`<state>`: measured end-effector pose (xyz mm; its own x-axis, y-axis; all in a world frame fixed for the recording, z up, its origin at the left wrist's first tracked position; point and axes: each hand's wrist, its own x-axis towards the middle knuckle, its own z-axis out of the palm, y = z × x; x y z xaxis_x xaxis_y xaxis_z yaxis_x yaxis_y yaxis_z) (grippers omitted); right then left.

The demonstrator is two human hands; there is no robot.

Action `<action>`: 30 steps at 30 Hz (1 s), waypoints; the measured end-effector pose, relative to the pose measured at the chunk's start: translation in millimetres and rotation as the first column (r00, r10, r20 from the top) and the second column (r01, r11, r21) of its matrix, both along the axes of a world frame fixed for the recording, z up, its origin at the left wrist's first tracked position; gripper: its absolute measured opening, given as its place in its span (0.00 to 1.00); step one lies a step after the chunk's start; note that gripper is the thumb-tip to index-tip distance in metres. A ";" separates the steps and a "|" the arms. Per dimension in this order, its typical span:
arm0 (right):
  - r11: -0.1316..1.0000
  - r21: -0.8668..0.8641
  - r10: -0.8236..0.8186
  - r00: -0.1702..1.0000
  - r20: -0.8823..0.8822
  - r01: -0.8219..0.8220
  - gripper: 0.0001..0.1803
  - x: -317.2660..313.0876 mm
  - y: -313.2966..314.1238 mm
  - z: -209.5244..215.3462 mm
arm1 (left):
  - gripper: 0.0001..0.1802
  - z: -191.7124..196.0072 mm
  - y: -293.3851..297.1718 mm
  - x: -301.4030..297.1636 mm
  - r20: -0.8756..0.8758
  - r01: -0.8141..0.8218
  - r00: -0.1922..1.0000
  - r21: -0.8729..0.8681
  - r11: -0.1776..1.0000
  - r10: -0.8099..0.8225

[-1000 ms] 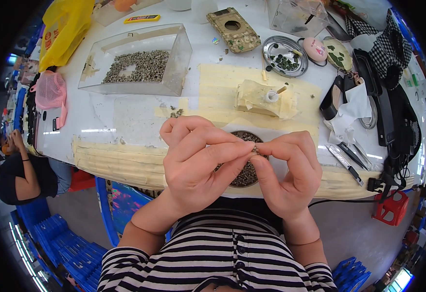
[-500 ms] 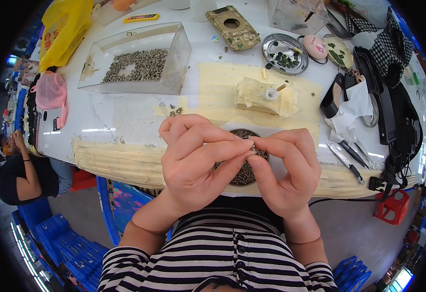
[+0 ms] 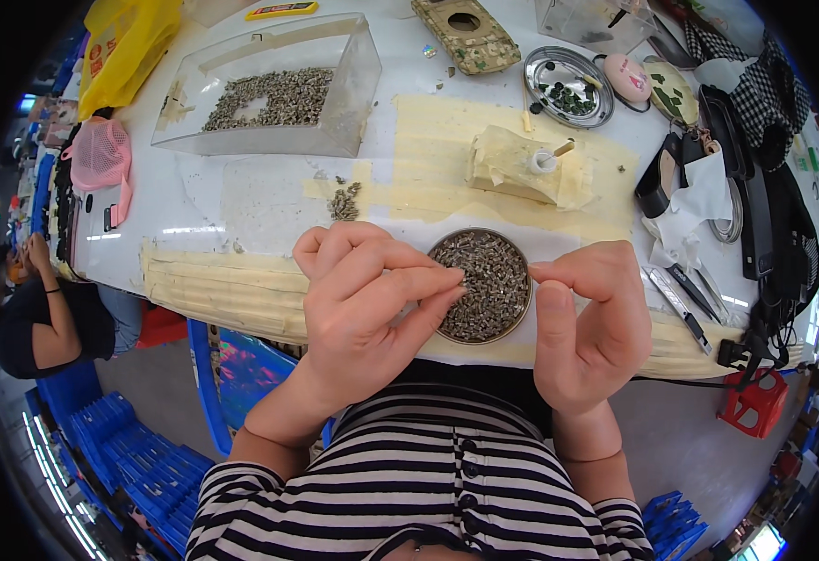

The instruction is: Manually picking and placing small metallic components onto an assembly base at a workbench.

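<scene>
My left hand [image 3: 367, 309] is over the left part of a round tin [image 3: 478, 341] filled with small grey-brown metal-looking parts [image 3: 484, 280]. Thumb and forefinger are pinched together; whatever lies between them is too small to make out. At the tin's right rim is my right hand [image 3: 596, 323], its thumb and forefinger apart and nothing seen between them. A small heap of similar parts [image 3: 344, 202] lies on the table beyond my left hand. Behind the tin stands a tape-covered block [image 3: 512, 168] bearing a small white cup [image 3: 542, 163] with a stick in it.
A clear box [image 3: 358, 93] of similar parts stands far left, near a yellow bag [image 3: 124, 56] and pink mesh item [image 3: 101, 159]. Farther back are a camouflage model tank body [image 3: 470, 37] and metal dish [image 3: 568, 89]. Right lie a craft knife [image 3: 679, 309] and tweezers [image 3: 695, 292]. Someone sits at left.
My hands have parted: the right moved right, away from the left, whose fingertips shifted slightly left. The tin shows more fully, as does the small heap. The whole view has shifted a little.
</scene>
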<state>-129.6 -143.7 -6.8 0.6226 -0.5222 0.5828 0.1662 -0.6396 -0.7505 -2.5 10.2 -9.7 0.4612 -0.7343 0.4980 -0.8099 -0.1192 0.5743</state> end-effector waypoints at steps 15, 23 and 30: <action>1.000 0.023 0.010 1.000 -0.017 -0.010 0.05 0.2 2.9 -0.1 | 0.06 5.2 21.5 41.3 0.153 -0.388 0.914 0.069 0.919 0.375; 1.000 0.021 0.009 1.000 -0.030 -0.008 0.04 0.5 3.1 -0.5 | 0.05 8.0 18.1 56.2 0.218 -0.384 0.908 0.095 0.918 0.357; 0.999 0.036 -0.002 0.999 -0.036 0.003 0.04 -1.0 4.8 -0.5 | 0.07 10.8 11.0 65.0 0.278 -0.282 0.934 0.184 0.941 0.225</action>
